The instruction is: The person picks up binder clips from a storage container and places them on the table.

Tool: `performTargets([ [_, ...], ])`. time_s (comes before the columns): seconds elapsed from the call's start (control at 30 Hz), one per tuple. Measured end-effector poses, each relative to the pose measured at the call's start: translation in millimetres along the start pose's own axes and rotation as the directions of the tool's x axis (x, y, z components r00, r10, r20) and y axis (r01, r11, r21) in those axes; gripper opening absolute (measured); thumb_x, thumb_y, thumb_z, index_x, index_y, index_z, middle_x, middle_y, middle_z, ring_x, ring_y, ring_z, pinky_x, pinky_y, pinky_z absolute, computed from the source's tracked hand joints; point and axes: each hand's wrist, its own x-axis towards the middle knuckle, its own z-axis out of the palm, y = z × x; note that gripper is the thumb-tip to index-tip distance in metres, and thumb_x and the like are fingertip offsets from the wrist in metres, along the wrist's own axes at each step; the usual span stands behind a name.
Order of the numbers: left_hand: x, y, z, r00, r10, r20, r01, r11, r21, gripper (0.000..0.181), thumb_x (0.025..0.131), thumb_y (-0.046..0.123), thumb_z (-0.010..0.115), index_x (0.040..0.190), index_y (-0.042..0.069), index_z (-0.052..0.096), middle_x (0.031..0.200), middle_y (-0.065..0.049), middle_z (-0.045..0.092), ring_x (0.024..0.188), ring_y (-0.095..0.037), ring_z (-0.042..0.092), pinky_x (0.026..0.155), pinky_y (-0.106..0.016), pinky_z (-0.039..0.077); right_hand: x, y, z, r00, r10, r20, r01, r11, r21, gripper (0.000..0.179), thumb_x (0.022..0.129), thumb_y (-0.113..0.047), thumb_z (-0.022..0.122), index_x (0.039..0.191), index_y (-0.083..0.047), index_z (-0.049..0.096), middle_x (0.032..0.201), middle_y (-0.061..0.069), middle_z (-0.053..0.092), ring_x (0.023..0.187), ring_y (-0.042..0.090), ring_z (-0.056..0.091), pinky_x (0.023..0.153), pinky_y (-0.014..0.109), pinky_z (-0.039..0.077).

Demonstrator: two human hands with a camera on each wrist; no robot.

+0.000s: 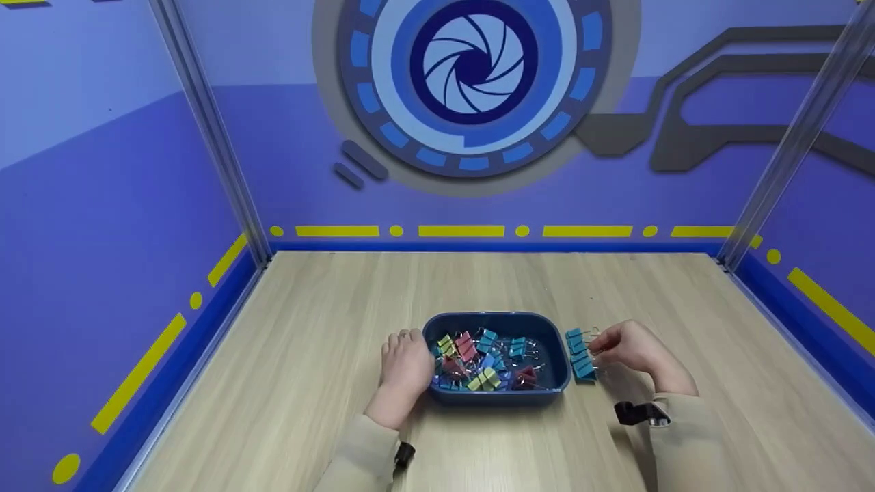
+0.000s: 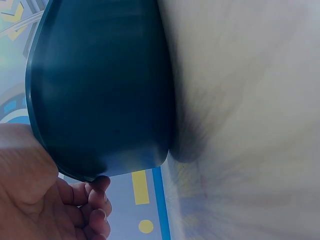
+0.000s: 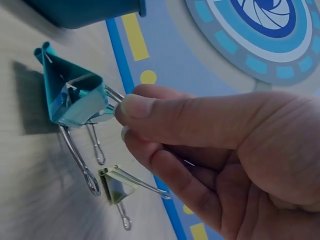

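A dark blue plastic box (image 1: pixel 497 400) holds several binder clips in pink, yellow-green, teal, blue and dark red. My left hand (image 1: pixel 405 360) grips the box's left end, and in the left wrist view its curled fingers (image 2: pixel 97 202) meet the rim at a corner; the thumb is hidden there. Right of the box, my right hand (image 1: pixel 632 346) pinches a wire handle of a teal binder clip (image 3: pixel 75 95) between thumb and forefinger. Overhead, teal clips (image 1: pixel 582 362) show in a row beside the box's right wall. Below the pinching fingers, the right wrist view shows a yellow-green binder clip (image 3: pixel 116 187).
A light wood-grain table (image 1: pixel 328 301) carries everything. Blue printed panels (image 1: pixel 273 157) with metal corner posts (image 1: pixel 212 130) enclose its back and sides. Each wrist wears a black camera mount (image 1: pixel 639 413).
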Motion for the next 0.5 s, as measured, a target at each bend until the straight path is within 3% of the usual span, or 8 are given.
performTargets([
  [0.5,0.2,-0.4,0.6,1.000,0.008,-0.015,-0.007,1.000,0.007,0.022,0.092,0.014,0.062,0.106,-0.004,0.063,0.101,-0.018,0.065,0.097,-0.035,0.057,0.086,-0.046,0.044,-2.3,-3.3,1.0,0.999,0.052,0.008,-0.051,0.999,-0.017,0.021,0.077,0.002,0.080,0.098,-0.003,0.080,0.095,0.011,0.079,0.087,0.015,0.070,0.078,0.035,0.057],
])
